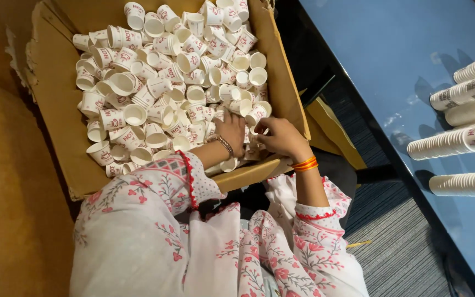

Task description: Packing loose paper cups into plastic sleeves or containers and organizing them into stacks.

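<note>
Small white paper cups [138, 115] are gathered at the near edge of the brown cardboard box [56, 110]. The left hand [232, 132] and right hand [281, 137] are curled narrowly among cups; whether any is gripped cannot be told. Rims are best aligned squarely before nesting.

A blue bench [391, 49] runs along the right; stacks of white paper cups [457, 140] lie on their sides on it, near its right edge. A cardboard box [56, 99] holds loose paper cups [166, 82]; it stands beside the striped carpet floor [402, 247].
</note>
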